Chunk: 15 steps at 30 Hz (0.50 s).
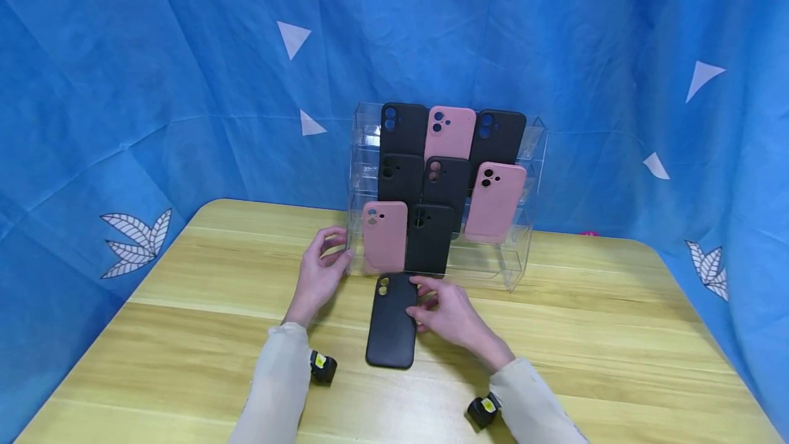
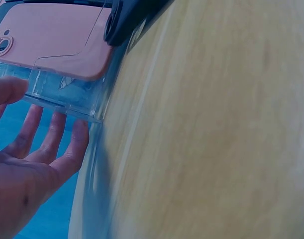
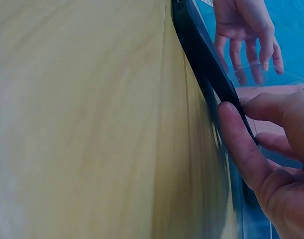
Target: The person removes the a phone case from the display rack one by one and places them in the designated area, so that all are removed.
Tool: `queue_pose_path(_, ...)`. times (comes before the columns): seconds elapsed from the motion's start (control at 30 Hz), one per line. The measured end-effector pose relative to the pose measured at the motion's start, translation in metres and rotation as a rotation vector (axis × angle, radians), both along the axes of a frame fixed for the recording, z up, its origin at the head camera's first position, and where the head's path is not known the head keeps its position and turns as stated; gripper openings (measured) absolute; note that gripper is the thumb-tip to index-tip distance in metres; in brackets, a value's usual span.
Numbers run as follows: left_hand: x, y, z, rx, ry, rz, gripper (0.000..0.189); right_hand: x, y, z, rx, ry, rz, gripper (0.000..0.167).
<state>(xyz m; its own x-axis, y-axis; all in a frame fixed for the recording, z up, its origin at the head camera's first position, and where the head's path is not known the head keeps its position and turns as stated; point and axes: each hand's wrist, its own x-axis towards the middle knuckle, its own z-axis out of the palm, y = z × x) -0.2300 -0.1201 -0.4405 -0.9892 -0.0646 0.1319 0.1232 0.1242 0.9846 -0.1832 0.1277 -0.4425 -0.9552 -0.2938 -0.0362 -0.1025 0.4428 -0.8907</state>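
Black phone case, before the clear rack, is pinched by one long edge in the right hand; such one-sided hold could let it twist. Left hand, fingers loosely spread, touches the rack's side (pushing might shift it).

Pale glare whitens the near tabletop in the bright head view; wrist views look dimmer.
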Motion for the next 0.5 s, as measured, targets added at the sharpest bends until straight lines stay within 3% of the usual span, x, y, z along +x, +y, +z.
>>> queue_pose_path(0.5,-0.0001,0.0004,-0.0007,-0.014,-0.007,0.011,0.041,-0.0068,-0.0112,-0.0011,0.049,-0.019,0.008,0.053)
